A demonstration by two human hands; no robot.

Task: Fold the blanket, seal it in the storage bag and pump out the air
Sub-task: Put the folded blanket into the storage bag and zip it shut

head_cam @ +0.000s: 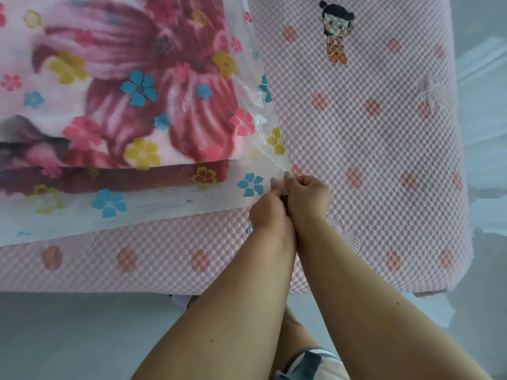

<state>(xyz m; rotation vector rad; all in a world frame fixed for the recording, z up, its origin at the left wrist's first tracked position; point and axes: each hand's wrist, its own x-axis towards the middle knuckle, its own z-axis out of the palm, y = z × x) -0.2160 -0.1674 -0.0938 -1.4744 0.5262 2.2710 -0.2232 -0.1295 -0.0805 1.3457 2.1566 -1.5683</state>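
A folded blanket [118,78] with a big red flower print lies inside a clear storage bag [255,149] printed with small blue, pink and yellow flowers. The bag rests on the left half of the bed. Its near right corner comes to a point where both my hands meet. My left hand [270,208] and my right hand [308,196] press together, and their fingertips pinch that corner of the bag. The fingers are curled tight. No pump is in view.
The pink quilted mattress [384,138] carries a small cartoon figure print [336,31] at the top right. Its front edge runs across the lower half of the view, with grey floor [68,338] below. My legs show between my forearms.
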